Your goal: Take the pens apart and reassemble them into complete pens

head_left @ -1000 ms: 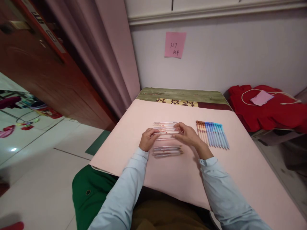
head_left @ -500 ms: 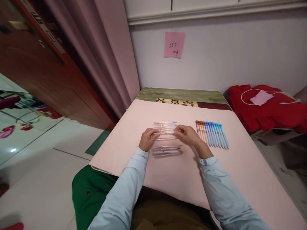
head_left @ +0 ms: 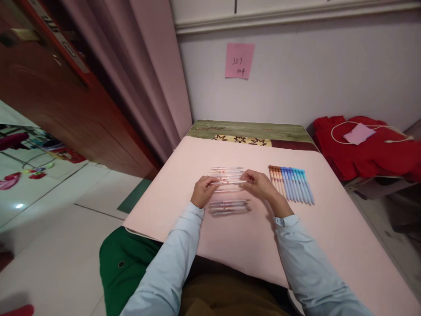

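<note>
Both my hands hold one clear pen (head_left: pixel 230 182) level above the pink table mat (head_left: pixel 230 237). My left hand (head_left: pixel 203 191) pinches its left end and my right hand (head_left: pixel 259 184) pinches its right end. Just beyond it lies a row of similar clear pens (head_left: pixel 226 171). A second small group of clear pens (head_left: pixel 229 206) lies nearer to me, below my hands. To the right of my right hand, a neat row of orange and blue pens (head_left: pixel 291 183) lies side by side on the mat.
The table's far edge shows green wood (head_left: pixel 250 130) against a wall with a pink sticky note (head_left: pixel 240 60). Red cloth with a white cable (head_left: pixel 365 145) lies to the right. A curtain and dark wooden door stand on the left. A green cushion (head_left: pixel 121 259) sits below the table edge.
My hands stay at the same spot; the right hand has shifted very slightly along the held pen. The pens on the mat have not moved.
</note>
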Demonstrator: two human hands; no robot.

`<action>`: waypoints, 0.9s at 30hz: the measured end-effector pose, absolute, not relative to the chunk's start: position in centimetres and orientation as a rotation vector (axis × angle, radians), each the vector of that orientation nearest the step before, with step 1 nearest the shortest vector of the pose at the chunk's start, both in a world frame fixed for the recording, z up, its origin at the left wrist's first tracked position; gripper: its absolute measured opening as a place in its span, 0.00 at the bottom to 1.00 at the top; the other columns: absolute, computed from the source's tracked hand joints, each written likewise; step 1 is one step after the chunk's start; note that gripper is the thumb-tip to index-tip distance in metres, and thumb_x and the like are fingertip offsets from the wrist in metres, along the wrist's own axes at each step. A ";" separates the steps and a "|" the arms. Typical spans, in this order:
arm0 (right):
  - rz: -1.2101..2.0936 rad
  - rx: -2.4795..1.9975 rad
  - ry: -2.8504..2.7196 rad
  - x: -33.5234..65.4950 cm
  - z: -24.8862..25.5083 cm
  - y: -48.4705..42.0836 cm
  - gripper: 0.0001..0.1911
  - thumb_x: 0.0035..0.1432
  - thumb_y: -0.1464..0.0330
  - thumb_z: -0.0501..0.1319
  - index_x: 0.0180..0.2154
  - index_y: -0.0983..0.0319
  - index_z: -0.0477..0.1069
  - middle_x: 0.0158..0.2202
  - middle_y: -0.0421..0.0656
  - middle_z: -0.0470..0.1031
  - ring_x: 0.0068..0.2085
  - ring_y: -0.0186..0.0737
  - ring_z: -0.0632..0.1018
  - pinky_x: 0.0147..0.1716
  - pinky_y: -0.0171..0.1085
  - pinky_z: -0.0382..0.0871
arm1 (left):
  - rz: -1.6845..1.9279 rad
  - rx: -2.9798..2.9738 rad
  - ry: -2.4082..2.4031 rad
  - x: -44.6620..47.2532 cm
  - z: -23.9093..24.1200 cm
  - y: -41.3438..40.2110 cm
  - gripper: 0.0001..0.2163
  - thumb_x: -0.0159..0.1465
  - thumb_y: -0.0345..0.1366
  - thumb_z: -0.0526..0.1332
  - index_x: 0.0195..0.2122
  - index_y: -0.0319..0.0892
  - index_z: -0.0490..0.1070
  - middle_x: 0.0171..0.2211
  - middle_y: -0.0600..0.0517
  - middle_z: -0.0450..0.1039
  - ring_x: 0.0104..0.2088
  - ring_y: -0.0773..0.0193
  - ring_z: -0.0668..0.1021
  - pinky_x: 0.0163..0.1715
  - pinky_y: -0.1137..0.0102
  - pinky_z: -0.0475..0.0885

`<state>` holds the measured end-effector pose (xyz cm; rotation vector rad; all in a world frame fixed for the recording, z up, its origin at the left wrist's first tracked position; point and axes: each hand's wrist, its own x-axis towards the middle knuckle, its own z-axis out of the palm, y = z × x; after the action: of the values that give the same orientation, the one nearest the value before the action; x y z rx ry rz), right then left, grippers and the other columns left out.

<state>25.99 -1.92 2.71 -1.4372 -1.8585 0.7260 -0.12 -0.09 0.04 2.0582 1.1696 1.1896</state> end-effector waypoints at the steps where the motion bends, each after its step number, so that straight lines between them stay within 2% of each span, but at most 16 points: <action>1: 0.723 -1.455 -1.868 25.9 2.7 -1.9 0.09 0.52 0.61 0.64 0.33 0.60 0.74 0.26 0.38 0.73 0.28 0.35 0.69 0.28 0.32 0.59 | 1.181 2.081 1.171 -0.1 0.0 0.0 0.07 0.61 0.40 0.63 0.37 0.45 0.77 0.32 0.51 0.75 0.35 0.62 0.74 0.39 0.65 0.70; 7: 0.555 -1.543 -1.861 25.6 3.4 -1.9 0.09 0.50 0.62 0.66 0.33 0.59 0.77 0.31 0.41 0.76 0.32 0.37 0.73 0.31 0.34 0.61 | 1.235 2.204 1.203 -0.1 -0.1 0.1 0.08 0.60 0.37 0.65 0.40 0.45 0.77 0.38 0.49 0.77 0.41 0.59 0.75 0.45 0.61 0.69; 11: 0.744 -1.440 -2.020 25.5 3.4 -2.1 0.10 0.50 0.59 0.67 0.30 0.58 0.78 0.27 0.40 0.75 0.28 0.35 0.72 0.27 0.33 0.60 | 1.317 2.113 1.314 -0.1 0.2 -0.2 0.03 0.60 0.37 0.64 0.33 0.45 0.76 0.32 0.51 0.75 0.36 0.61 0.74 0.39 0.64 0.70; 15: 0.618 -1.452 -2.138 25.2 3.3 -2.1 0.05 0.47 0.65 0.68 0.30 0.57 0.78 0.30 0.39 0.76 0.29 0.34 0.73 0.28 0.32 0.59 | 1.230 2.173 1.199 0.1 0.6 -0.4 0.04 0.59 0.39 0.65 0.30 0.45 0.76 0.30 0.51 0.76 0.35 0.61 0.75 0.40 0.63 0.70; 17: 0.600 -1.456 -2.111 25.2 3.3 -2.1 0.03 0.50 0.66 0.66 0.30 0.57 0.77 0.29 0.38 0.76 0.29 0.34 0.72 0.28 0.32 0.58 | 1.182 2.220 1.137 0.1 0.6 -0.3 0.05 0.58 0.40 0.67 0.33 0.46 0.78 0.32 0.51 0.77 0.36 0.60 0.75 0.42 0.62 0.70; 20: 0.657 -1.451 -2.039 25.3 3.3 -2.1 0.06 0.55 0.64 0.62 0.30 0.58 0.76 0.26 0.38 0.75 0.27 0.34 0.72 0.27 0.32 0.58 | 1.155 2.243 1.114 0.1 0.5 -0.2 0.09 0.56 0.41 0.69 0.37 0.47 0.79 0.34 0.50 0.78 0.38 0.59 0.75 0.42 0.61 0.69; 27: 0.721 -1.415 -2.053 25.1 3.6 -2.3 0.14 0.61 0.58 0.56 0.36 0.59 0.76 0.23 0.38 0.73 0.25 0.35 0.70 0.27 0.33 0.58 | 1.165 2.207 1.096 -0.1 0.4 -0.2 0.08 0.62 0.42 0.63 0.39 0.47 0.78 0.34 0.50 0.79 0.37 0.59 0.75 0.42 0.61 0.69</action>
<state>25.06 -2.33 3.56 -1.4151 -2.0527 0.7207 -0.07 -0.20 0.36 2.2067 1.0965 1.1651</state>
